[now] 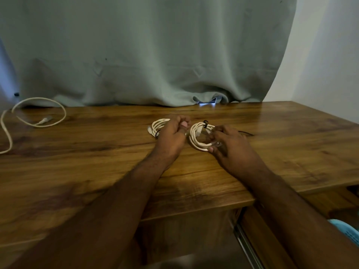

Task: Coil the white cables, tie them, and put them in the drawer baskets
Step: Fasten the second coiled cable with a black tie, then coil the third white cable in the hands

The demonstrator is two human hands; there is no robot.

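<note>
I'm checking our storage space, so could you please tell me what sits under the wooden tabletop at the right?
Under the wooden tabletop a drawer stands pulled out, with a light blue basket at its right edge. The right arm covers most of it, so its contents cannot be seen.

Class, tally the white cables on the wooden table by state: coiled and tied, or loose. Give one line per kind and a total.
Coiled white cables with a black tie: 2, left coil and right coil
Loose white cable: 1, at the table's far left
Total: 3
</note>
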